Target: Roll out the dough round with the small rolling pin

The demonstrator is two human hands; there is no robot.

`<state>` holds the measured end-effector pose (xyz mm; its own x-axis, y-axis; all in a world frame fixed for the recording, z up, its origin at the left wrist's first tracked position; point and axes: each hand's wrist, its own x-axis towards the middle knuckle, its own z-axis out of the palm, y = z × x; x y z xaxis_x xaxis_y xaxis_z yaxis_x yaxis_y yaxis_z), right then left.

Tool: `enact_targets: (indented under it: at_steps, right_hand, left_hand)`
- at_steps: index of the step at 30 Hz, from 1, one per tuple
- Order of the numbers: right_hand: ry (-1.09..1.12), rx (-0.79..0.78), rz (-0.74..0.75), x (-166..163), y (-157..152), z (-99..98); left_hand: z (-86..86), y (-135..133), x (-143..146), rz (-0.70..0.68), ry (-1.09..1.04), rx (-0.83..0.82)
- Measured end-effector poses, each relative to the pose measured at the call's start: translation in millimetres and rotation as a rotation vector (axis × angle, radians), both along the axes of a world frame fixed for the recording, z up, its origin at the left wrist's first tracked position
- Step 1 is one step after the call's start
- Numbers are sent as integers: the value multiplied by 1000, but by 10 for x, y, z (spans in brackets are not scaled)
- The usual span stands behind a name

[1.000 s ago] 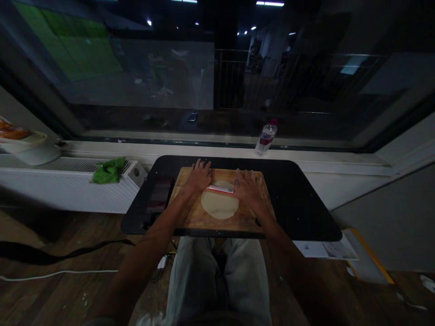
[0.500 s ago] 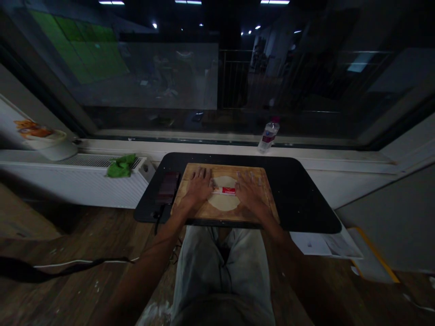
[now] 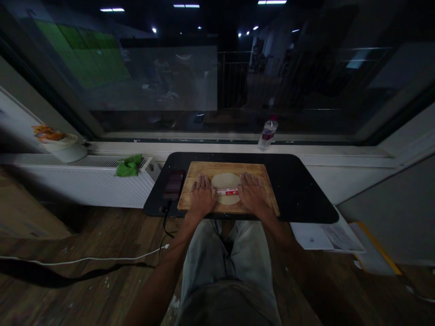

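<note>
A round, flat sheet of pale dough (image 3: 225,180) lies on a wooden board (image 3: 199,169). Across it runs a rolling pin (image 3: 228,192) with a red and white printed label; its ends are hidden under my hands. My left hand (image 3: 203,194) lies flat over the left end, its fingers stretched away from me. Over the right end rests my right hand (image 3: 252,190), palm down, fingers also extended. Neither hand's fingers wrap round the pin.
The board sits on a black tabletop (image 3: 295,190) by the window. A dark, blurred flat object (image 3: 174,184) with a cable is left of the board. A bottle (image 3: 268,133) stands on the sill. A green cloth (image 3: 129,165) and a white tub (image 3: 70,151) are on the radiator.
Both hands have come nearer to me over the board. The rolling pin sits closer to the dough's near edge, and its printed label has turned. The whole view has shifted slightly.
</note>
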<state>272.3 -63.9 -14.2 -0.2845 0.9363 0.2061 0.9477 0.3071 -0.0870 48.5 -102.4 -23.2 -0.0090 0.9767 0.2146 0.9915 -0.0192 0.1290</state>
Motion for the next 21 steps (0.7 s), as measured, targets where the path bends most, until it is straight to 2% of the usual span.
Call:
enact_targets:
  at_steps: [5, 11, 17, 19, 21]
  right_hand:
    - [-6, 38, 47, 82, -134, -58]
    - [62, 118, 144, 278, -264, -189]
    - [145, 55, 417, 626, -129, -204]
    - [157, 38, 409, 710, -49, -205]
    - [164, 44, 339, 751, 50, -212]
  left_hand:
    - [-99, -270, 93, 17, -16, 92]
    - [-154, -507, 131, -31, -24, 165]
    - [-224, -336, 45, -74, -79, 189]
    - [-211, -248, 30, -32, -134, 225]
    - [-168, -193, 59, 65, -216, 293]
